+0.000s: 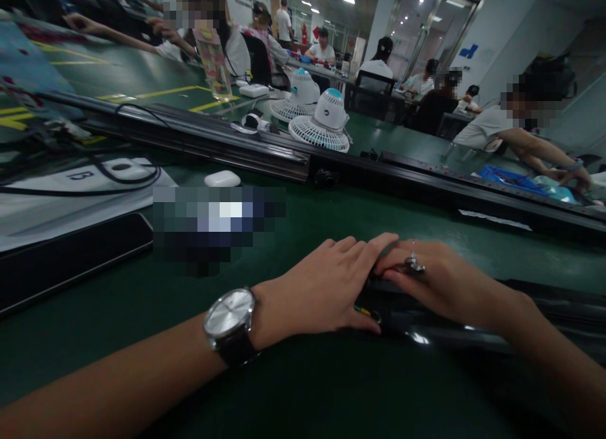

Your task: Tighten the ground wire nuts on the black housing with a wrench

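Checking your grip: left hand [326, 281] lies bent over a black piece [416, 325] on the near side of the metal rail [203, 142]; its fingers hide the top, thumb out at the near edge. Can't tell if that hand clamps or just rests. Your right hand [440, 275] pinches the piece's upper part between thumb and forefinger, tips partly behind your left fingers. Can't ID the piece; scene's dim and blurry. Green-yellow mark on it, too small to read. A pixelated block [222, 227] masks something on the near side of the rail. Black slab [71, 262], also nearside, runs out of frame left.

Materials: piece is glossy, long, streaked with highlights. Rail is ridged, shiny. Your wristwatch [230, 319] has a round silver dial, dark strap. Table [284, 388] is smooth green.

Around: white rounded case [222, 179] just nearside of the rail, cable-crossed white sheet [85, 180] left of that. Beyond the rail: two white fans [322, 126] with ribbed guards, a clear bottle [213, 60]. Blue tray [514, 179] beyond and right of it, by a co-worker's arms [544, 151].
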`<action>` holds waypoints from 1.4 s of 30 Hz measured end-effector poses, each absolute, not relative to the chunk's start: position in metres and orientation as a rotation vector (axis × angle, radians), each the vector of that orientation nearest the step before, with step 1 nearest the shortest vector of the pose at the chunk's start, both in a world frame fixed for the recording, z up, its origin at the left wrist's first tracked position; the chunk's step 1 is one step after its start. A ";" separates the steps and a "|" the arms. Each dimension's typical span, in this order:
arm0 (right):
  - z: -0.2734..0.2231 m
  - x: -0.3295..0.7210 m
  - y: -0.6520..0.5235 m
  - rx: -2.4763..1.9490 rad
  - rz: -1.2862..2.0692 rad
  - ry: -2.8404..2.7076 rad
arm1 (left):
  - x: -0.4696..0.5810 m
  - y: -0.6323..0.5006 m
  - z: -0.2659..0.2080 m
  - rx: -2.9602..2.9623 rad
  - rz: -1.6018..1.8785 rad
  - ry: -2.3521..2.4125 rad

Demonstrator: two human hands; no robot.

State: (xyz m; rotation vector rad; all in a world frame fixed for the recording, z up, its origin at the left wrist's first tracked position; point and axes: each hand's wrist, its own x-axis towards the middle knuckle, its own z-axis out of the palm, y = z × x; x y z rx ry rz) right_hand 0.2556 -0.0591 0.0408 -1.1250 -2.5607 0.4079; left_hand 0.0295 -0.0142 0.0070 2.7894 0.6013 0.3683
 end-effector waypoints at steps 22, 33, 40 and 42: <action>0.032 0.252 -0.056 -1.115 0.347 -2.535 | 0.032 -0.017 0.002 2.832 0.366 0.669; 0.056 0.265 -0.058 -1.043 0.589 -2.617 | 0.032 -0.015 0.007 2.833 0.316 0.686; 0.054 0.267 -0.057 -1.187 0.426 -2.428 | 0.030 -0.014 0.012 2.871 0.264 0.625; 0.049 0.263 -0.057 -1.208 0.399 -2.400 | 0.030 -0.014 0.012 2.878 0.282 0.618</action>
